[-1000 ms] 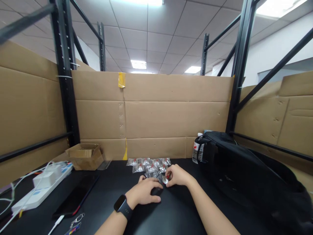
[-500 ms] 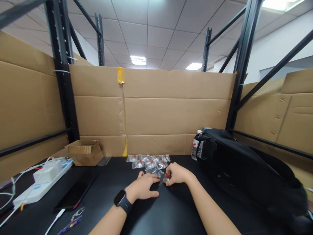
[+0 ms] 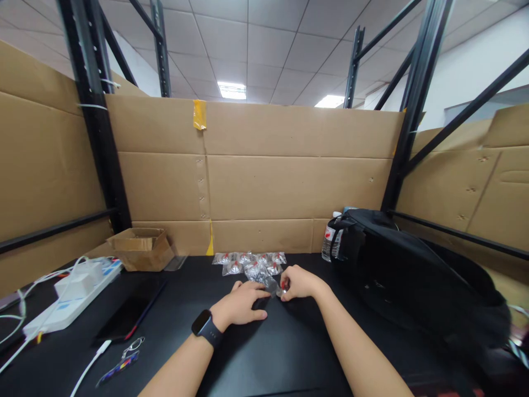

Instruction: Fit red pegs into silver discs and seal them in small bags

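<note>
Right hand in close over the table, thumb and fingers drawn together in a pinch, and there between the tips sits a small shiny piece. It's mostly covered by those fingers, but a bright red spot shows through, with a glassy, silvery gleam down at the table surface. The exact shape is too hidden to call.

Just across from it, the left hand, palm down, fingers loosely spread, thumb well apart, nothing visible in its grasp. Its fingertips reach right up beside the crumpled clear plastic; whether they touch it, I can't tell. Dark smartwatch on that wrist.

Beyond the fingers, here come the clear packets, bunched in two uneven rows: crinkled, glinting film, each with a pale, shiny form inside and flecks of red. The nearer ones crowd up to the crumpled plastic, the middle one bright with creases.

Wider now, over the black table: off to the left, a key ring, a dark phone, a white power strip loaded with plugs, and an open cardboard box behind. Over to the right, a water bottle upright against a bulky black bag, and cardboard walls rising behind everything.
</note>
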Tool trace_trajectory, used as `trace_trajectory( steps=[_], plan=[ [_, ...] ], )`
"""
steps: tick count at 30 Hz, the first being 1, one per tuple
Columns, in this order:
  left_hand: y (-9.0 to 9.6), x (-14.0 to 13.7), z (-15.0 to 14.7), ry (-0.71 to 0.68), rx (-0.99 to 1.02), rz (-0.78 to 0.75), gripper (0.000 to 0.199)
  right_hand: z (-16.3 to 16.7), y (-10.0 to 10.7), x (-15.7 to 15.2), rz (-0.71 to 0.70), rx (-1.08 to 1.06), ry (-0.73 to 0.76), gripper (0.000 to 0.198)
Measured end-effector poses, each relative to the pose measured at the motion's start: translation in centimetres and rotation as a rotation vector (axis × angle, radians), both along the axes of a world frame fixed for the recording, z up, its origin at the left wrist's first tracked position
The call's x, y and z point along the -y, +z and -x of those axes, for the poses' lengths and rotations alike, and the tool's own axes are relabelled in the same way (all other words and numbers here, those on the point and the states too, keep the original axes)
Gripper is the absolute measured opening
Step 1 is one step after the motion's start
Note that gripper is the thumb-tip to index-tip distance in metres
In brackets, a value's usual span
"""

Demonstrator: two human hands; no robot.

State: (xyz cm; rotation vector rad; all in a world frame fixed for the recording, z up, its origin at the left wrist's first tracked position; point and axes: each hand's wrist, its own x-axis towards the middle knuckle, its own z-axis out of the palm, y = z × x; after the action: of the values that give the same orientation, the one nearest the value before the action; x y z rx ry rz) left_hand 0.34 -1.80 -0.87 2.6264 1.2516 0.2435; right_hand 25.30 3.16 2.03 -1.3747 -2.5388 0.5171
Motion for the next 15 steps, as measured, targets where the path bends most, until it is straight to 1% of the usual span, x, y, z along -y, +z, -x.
trace_trajectory(
  steps=[2,6,8,11,15],
  plan=[
    [-0.1,-0.1,0.1,0.015,-0.007,-0.011,0.059,0.0,0.0,0.0,-0.011,0.009,-0.023,0.026],
    [-0.2,-0.2,0.3,0.042,-0.011,-0.022,0.061,0.0,0.4,0.2,-0.083,0.044,-0.131,0.022],
    [-0.1,-0.2,0.3,0.043,-0.013,-0.016,0.061,0.1,0.6,0.2,-0.099,0.003,-0.127,0.022],
    [0.2,0.0,0.2,0.039,-0.029,0.006,0.057,0.4,0.8,0.3,-0.137,-0.120,-0.098,0.024],
    [0.4,0.2,0.1,0.042,-0.039,0.026,0.053,1.1,0.8,0.7,-0.151,-0.217,-0.043,0.021]
  ],
)
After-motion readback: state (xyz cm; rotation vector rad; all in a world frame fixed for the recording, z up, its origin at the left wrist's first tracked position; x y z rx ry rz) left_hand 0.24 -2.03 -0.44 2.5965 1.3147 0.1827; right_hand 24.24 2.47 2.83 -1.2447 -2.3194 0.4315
